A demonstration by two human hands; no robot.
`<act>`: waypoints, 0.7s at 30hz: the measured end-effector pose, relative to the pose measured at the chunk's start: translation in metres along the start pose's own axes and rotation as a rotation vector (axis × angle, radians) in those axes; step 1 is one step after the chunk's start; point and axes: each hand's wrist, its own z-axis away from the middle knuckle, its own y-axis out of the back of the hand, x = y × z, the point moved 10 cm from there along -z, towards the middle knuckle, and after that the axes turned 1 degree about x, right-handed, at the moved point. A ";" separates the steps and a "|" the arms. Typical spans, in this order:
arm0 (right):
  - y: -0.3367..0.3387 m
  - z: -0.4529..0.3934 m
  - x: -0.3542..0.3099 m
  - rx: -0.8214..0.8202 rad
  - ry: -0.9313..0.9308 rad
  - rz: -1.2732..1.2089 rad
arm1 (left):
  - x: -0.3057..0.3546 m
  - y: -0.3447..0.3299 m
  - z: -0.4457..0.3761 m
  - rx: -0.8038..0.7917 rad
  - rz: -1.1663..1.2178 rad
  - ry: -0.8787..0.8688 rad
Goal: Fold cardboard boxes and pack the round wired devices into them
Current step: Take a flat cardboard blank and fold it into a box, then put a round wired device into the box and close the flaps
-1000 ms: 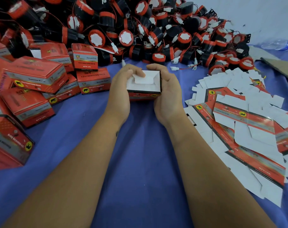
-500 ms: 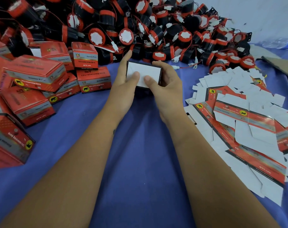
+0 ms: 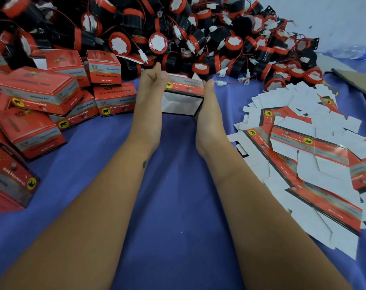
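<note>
I hold a small red cardboard box [image 3: 185, 87] between both hands above the blue cloth. Its open white inside faces me and its printed red side faces up. My left hand [image 3: 149, 97] grips the left side, thumb raised and fingers curled over the far top corner. My right hand [image 3: 209, 107] clasps the right side; its fingertips are hidden behind the box. Just beyond the box, a big pile of round black-and-red wired devices [image 3: 177, 38] fills the back of the table.
Several folded red boxes [image 3: 41, 91] are heaped at the left. Flat unfolded box blanks [image 3: 303, 153] lie spread at the right. A brown cardboard sheet [image 3: 357, 80] and a plastic bottle [image 3: 353, 52] sit at the far right. Blue cloth [image 3: 177, 185] covers the table.
The box has been turned over: its closed white end faced up before, and now the open end faces me. Both hands moved slightly away from me with it.
</note>
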 end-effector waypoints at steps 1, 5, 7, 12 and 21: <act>-0.002 0.001 0.001 -0.011 -0.009 -0.024 | -0.001 0.001 0.000 0.002 0.014 -0.010; 0.003 -0.001 -0.012 0.014 0.105 -0.092 | -0.021 -0.003 0.002 0.008 -0.036 0.130; -0.002 -0.001 -0.019 -0.064 0.186 -0.041 | -0.036 -0.005 0.004 -0.012 0.017 0.268; -0.003 -0.001 -0.017 -0.118 0.219 0.180 | -0.035 -0.001 0.003 -0.043 -0.045 0.277; 0.027 -0.009 -0.009 0.097 0.082 0.121 | -0.043 0.011 0.002 -0.017 -0.262 0.297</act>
